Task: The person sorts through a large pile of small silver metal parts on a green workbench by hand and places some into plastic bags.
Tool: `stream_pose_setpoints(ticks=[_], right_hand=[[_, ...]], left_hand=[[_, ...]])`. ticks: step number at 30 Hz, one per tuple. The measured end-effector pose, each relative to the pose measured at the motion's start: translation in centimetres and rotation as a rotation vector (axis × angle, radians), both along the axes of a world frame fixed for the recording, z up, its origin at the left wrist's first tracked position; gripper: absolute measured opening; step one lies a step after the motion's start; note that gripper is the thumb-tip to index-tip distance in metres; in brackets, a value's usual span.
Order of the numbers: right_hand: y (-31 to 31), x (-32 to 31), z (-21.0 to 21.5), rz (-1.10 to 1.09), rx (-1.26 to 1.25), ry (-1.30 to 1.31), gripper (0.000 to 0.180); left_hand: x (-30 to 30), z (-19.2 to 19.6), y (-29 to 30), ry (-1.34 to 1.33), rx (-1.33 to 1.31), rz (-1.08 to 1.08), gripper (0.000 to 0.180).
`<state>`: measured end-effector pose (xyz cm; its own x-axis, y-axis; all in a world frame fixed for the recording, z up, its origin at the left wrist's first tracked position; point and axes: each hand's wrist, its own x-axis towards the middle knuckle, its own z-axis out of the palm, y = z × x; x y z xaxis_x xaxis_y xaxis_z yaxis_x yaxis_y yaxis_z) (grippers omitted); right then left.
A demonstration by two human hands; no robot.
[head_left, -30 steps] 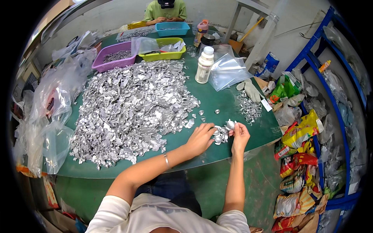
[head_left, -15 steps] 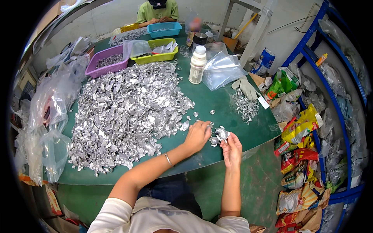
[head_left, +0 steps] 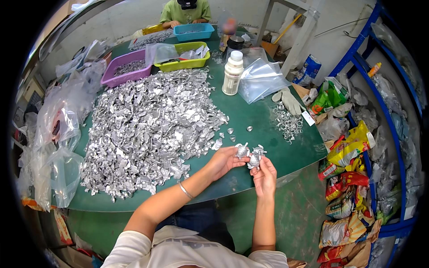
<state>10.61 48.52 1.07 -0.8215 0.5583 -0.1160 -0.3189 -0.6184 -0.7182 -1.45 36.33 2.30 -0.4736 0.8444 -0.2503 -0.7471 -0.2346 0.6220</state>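
Observation:
My left hand [head_left: 222, 162] pinches a small shiny silver metal piece [head_left: 242, 150] with a rounded body and little projections. Right beside it, the fingers of my right hand [head_left: 265, 179] close on more silver metal pieces [head_left: 255, 159] of similar look; how many is hard to tell. Both hands are raised over the near edge of the green table [head_left: 286, 156], the pieces nearly touching. A large heap of flat silver metal pieces [head_left: 147, 129] spreads to the left of them. A few loose pieces [head_left: 230, 131] lie just beyond my left hand.
A small pile of silver rings [head_left: 289, 126] lies at the right, by a pale glove [head_left: 288, 102]. Clear plastic bags [head_left: 263, 82] and a white bottle [head_left: 233, 73] stand farther back, near purple [head_left: 129, 73], green [head_left: 183, 62] and blue [head_left: 193, 31] bins. A person in green [head_left: 199, 11] works opposite.
My left hand has come back from the table with a silver piece in its fingers, beside the right hand. The right hand has turned its pieces slightly. The view has shifted a little.

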Motion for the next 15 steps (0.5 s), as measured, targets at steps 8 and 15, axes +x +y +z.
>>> stream_pose_setpoints(ticks=[8, 15], right_hand=[[-2.9, 0.4, 0.6, -0.061, 0.572, -0.226, 0.010], [-2.8, -0.2, 0.5, -0.410, 1.055, -0.206, 0.010]], left_hand=[[3.0, -0.5, -2.0, -0.220, 0.124, -0.018, 0.029], [4.9, -0.3, -2.8, -0.292, -0.080, 0.078, 0.024]])
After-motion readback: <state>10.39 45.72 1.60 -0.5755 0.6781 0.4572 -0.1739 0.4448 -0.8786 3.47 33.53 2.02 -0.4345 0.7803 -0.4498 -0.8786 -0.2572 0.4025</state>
